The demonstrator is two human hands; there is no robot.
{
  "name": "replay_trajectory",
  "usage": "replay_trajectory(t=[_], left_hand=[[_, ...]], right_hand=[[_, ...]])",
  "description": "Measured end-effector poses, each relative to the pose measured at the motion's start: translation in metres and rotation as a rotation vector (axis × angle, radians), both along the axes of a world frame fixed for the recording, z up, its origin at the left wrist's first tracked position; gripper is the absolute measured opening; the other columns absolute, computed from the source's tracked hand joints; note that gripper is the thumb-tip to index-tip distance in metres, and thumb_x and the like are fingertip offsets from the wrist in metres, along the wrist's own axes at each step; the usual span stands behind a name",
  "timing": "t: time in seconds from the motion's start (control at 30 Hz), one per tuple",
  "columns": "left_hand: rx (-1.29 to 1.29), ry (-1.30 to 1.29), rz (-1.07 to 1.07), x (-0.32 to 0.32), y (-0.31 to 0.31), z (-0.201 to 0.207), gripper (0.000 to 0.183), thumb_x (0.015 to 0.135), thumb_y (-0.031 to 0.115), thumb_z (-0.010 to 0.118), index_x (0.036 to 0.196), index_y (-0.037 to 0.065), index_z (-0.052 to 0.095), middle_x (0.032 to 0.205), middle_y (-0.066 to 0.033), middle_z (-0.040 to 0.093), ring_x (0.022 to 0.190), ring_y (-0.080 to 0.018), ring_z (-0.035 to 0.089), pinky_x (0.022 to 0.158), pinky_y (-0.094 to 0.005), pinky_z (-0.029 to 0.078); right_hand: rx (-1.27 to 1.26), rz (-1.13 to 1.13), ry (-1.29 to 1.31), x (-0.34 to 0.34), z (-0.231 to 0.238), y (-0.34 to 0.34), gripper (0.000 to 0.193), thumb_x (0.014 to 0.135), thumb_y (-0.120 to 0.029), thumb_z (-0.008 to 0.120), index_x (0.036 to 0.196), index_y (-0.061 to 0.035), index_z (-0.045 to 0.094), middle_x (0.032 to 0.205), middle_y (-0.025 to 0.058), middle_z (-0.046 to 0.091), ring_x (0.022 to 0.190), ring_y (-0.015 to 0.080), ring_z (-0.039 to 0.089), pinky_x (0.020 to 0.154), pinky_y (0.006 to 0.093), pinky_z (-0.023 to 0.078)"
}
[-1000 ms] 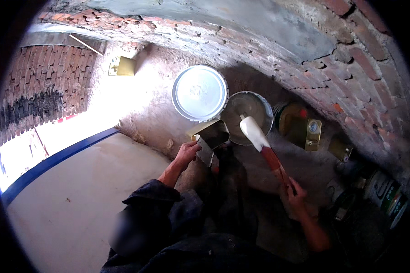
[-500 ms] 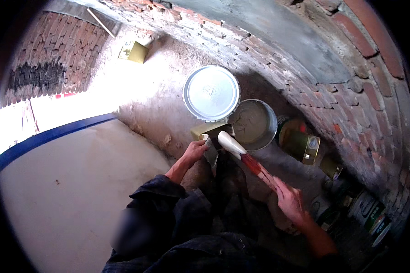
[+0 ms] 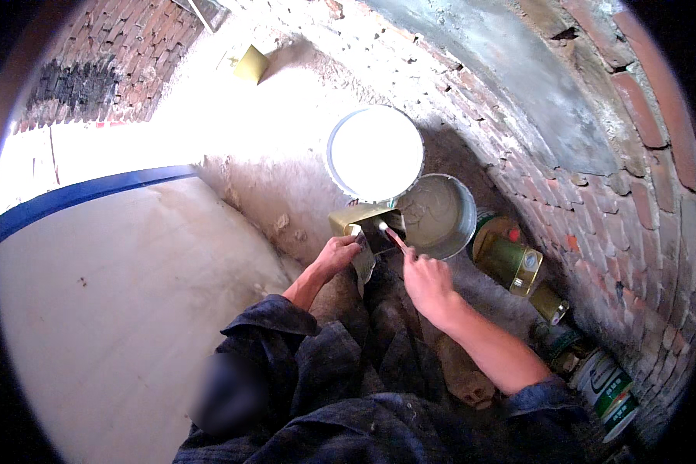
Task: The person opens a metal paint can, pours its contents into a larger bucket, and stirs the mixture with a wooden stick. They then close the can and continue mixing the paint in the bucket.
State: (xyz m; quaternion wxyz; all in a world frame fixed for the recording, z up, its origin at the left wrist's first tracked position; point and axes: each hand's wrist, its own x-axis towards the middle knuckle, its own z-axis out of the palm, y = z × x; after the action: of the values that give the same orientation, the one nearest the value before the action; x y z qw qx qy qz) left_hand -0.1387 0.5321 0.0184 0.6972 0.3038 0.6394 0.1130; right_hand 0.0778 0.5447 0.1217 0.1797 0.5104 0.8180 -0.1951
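A square gold-coloured tin (image 3: 340,220), its top cut open, stands between my knees. My left hand (image 3: 337,257) is closed on the tin's bent-out flap (image 3: 363,267), which is smeared greyish white. In my right hand (image 3: 428,284) is a brush (image 3: 394,238) with a reddish handle, held from above. Its white head reaches down into the tin's opening and is partly hidden there. Just right of the tin, a round bucket (image 3: 433,213) holds thick grey-beige paste. Behind both is a bucket with a pale lid (image 3: 375,153), bright in the glare.
Along the right brick wall (image 3: 595,224) lie a gold tin (image 3: 510,264), a smaller tin (image 3: 549,303) and green-and-white tubs (image 3: 599,380). A large pale board (image 3: 131,309) with a blue edge (image 3: 93,197) fills the left. Another gold tin (image 3: 251,65) stands at the far wall.
My right hand has moved left and forward, bringing the brush head from above the tin's edge down into its opening. My left hand stays on the flap. The view has shifted slightly.
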Motion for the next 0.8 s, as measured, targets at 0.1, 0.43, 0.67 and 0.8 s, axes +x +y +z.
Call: replay_trajectory(t=[0.1,0.43,0.67,0.8], left_hand=[[-0.032,0.015,0.020,0.001,0.001,0.005,0.026,0.083,0.019,0.056,0.098,0.002,0.068,0.072,0.0006,0.056,0.065,-0.0094,0.049,0.057,-0.0267,0.041],[-0.059,-0.073,0.060,-0.013,-0.015,0.000,0.037,0.086,0.020,0.055,0.119,0.005,0.064,0.076,0.0037,0.058,0.063,-0.0074,0.049,0.055,-0.0245,0.041],[-0.069,-0.095,0.064,-0.050,-0.030,0.037,0.041,0.085,0.016,0.054,0.123,0.006,0.062,0.087,0.0028,0.063,0.076,-0.0085,0.053,0.066,-0.0247,0.044],[-0.129,-0.201,0.252,-0.090,-0.050,0.051,0.039,0.086,0.015,0.054,0.123,0.004,0.062,0.096,-0.0004,0.063,0.087,-0.0096,0.054,0.077,-0.0248,0.043]], right_hand=[[-0.132,-0.124,0.035,-0.028,-0.024,0.006,0.034,0.085,-0.007,0.051,0.114,0.0109,0.053,0.084,0.0210,0.068,0.075,0.0299,0.070,0.063,0.0382,0.057],[-0.717,-0.297,0.248,-0.048,-0.033,0.014,0.035,0.092,-0.020,0.047,0.109,0.0099,0.053,0.100,0.0326,0.063,0.098,0.0437,0.062,0.086,0.0490,0.050],[-0.364,-0.457,0.743,-0.054,0.003,-0.025,0.031,0.098,-0.026,0.045,0.106,0.0005,0.059,0.101,0.0231,0.065,0.094,0.0405,0.063,0.082,0.0455,0.050],[-0.133,-0.572,1.030,-0.042,0.028,-0.032,0.022,0.097,-0.014,0.049,0.104,0.0008,0.063,0.099,0.0173,0.068,0.089,0.0274,0.068,0.075,0.0326,0.053]])
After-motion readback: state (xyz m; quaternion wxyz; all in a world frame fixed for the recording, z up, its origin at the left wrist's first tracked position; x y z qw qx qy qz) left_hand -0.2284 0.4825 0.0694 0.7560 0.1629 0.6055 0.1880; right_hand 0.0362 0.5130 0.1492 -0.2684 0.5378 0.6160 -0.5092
